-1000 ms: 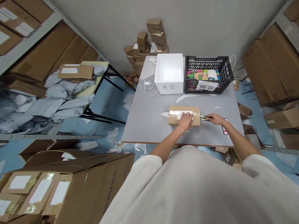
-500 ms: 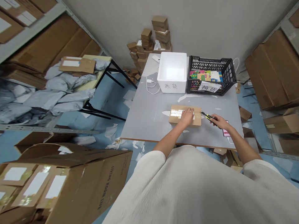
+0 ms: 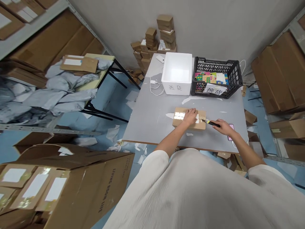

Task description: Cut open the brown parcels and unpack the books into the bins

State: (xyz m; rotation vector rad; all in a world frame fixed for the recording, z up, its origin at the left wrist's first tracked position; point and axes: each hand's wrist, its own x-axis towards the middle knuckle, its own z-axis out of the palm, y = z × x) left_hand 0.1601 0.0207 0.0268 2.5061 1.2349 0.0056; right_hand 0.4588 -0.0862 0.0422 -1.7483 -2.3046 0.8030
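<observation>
A taped cardboard box lies on the grey table near its front edge. My left hand rests on top of the box with its fingers lying flat over the tape and white label. In my right hand, right of the box, is a black and yellow utility knife, the fingers wrapped round its handle. The blade points left and its tip is at the tape on the right part of the box top. A phone lies beside the right hand, partly behind the wrist.
At the table's back stand a white foam bin and a black crate with colourful books. A white charger and cable lie at the left. Stacked cartons stand behind; a big carton is at lower left.
My right hand has turned the knife and moved it left, so its blade now meets the box top. My left hand has stayed on the box.
</observation>
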